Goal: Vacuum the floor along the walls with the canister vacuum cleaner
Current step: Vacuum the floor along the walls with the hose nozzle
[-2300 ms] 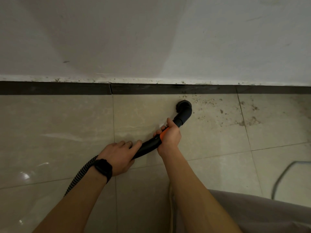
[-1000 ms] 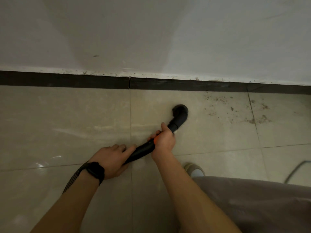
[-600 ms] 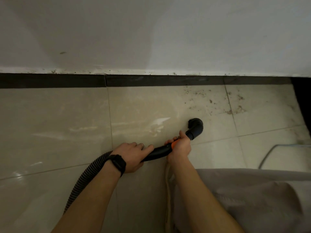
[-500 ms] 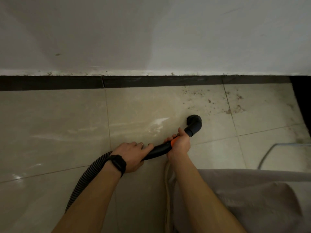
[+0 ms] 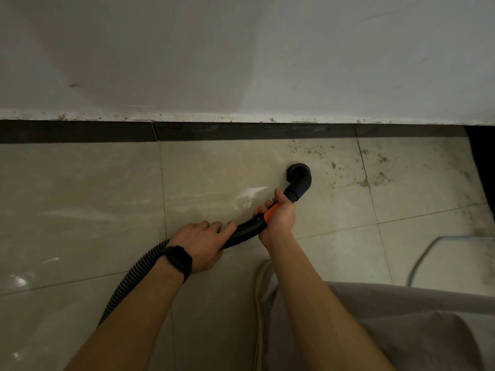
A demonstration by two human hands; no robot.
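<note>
The person's right hand (image 5: 278, 220) grips the vacuum's black curved tube (image 5: 243, 232) at its orange collar (image 5: 269, 214), fingers wrapped round it and the thumb lying along the top. The left hand (image 5: 203, 245), at eight o'clock from the right, holds the lower end of the same tube, fingers curled over it; a ring (image 5: 218, 224) shows on one finger and a black watch (image 5: 179, 262) on the wrist. From under that wrist the ribbed hose (image 5: 128, 279) runs off toward seven o'clock across the tiled floor (image 5: 80, 196). The elbow nozzle (image 5: 298, 180) sits at one o'clock from the right hand, mouth down on a beige tile, near the dark skirting (image 5: 241, 131) at the foot of the white wall (image 5: 241, 49) but not against it. Brown dirt specks (image 5: 375, 180) lie on the tiles at three o'clock from the nozzle and at twelve o'clock by the skirting. Grey trousers (image 5: 415, 325) fill the corner at five o'clock, with a pale cord (image 5: 258, 303) along their left edge.
</note>
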